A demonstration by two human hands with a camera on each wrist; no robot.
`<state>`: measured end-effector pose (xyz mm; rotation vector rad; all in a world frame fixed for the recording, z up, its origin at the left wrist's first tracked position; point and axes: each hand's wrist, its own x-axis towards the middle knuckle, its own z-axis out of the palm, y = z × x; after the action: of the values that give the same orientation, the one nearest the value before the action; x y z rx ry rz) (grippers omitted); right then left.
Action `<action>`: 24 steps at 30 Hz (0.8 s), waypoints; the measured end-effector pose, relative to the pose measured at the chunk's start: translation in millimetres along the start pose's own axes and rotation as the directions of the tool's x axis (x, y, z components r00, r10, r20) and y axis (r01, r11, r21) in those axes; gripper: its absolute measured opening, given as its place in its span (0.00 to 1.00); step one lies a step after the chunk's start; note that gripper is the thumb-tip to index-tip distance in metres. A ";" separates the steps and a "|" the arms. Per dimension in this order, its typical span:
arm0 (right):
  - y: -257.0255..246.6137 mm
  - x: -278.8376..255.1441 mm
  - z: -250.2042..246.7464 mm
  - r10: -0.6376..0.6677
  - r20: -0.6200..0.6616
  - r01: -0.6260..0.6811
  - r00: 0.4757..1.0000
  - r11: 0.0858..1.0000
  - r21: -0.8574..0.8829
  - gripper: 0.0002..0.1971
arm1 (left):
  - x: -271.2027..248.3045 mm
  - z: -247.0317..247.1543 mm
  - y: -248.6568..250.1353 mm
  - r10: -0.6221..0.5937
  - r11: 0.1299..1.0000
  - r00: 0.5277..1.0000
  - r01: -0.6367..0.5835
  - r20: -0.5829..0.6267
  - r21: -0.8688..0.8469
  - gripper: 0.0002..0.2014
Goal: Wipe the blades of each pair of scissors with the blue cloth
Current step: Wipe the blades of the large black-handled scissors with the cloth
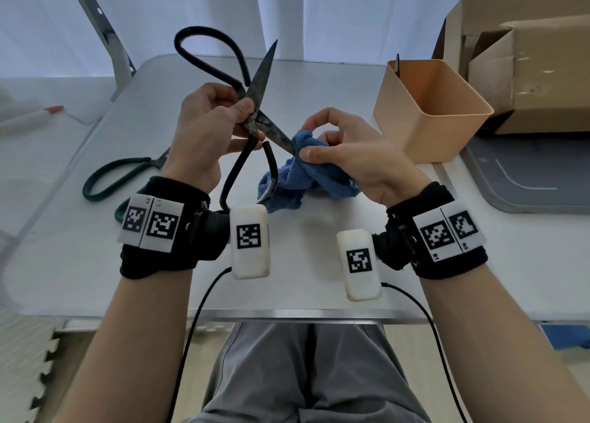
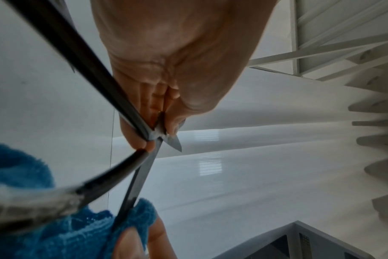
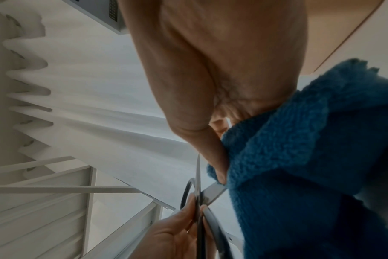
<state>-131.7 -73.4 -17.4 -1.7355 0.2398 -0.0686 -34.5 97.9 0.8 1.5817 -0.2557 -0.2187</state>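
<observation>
Your left hand (image 1: pixel 207 125) pinches the big black iron scissors (image 1: pixel 255 116) at the pivot, blades splayed, so your right hand's (image 1: pixel 348 154) fingers can clamp the fluffy blue cloth (image 1: pixel 306 173) round the near blade.

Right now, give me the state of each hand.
Left hand: closed, gripping the black scissors near the pivot, blades spread open.
Right hand: closed, pinching the blue cloth around the tip of the lower blade.
</observation>
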 end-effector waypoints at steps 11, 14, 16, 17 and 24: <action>-16.8 26.7 -15.4 -0.026 -0.239 0.112 0.971 0.930 0.350 0.06 | 35.9 2.0 34.8 0.061 0.997 0.998 -0.060 -0.026 0.045 0.13; -34.6 35.7 -17.7 -0.072 -0.248 0.171 0.966 0.897 0.407 0.04 | 46.8 10.3 48.1 0.090 0.993 0.996 -0.090 0.006 0.074 0.14; -48.4 42.5 -18.9 -0.088 -0.276 0.208 0.957 0.874 0.440 0.04 | 55.4 14.4 58.9 0.108 0.990 0.994 -0.110 0.023 0.085 0.13; -54.4 46.6 -20.5 -0.085 -0.302 0.225 0.949 0.857 0.463 0.05 | 60.1 15.9 64.4 0.117 0.989 0.993 -0.119 0.030 0.088 0.13; -80.2 78.6 -36.4 -0.045 -0.231 0.197 0.972 0.692 0.695 0.12 | 87.5 27.1 83.8 0.167 0.983 0.984 -0.171 0.065 0.060 0.14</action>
<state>-51.8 -111.4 60.7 -0.9463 0.2031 -0.3876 38.8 44.3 85.5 1.6105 -0.4455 -0.1268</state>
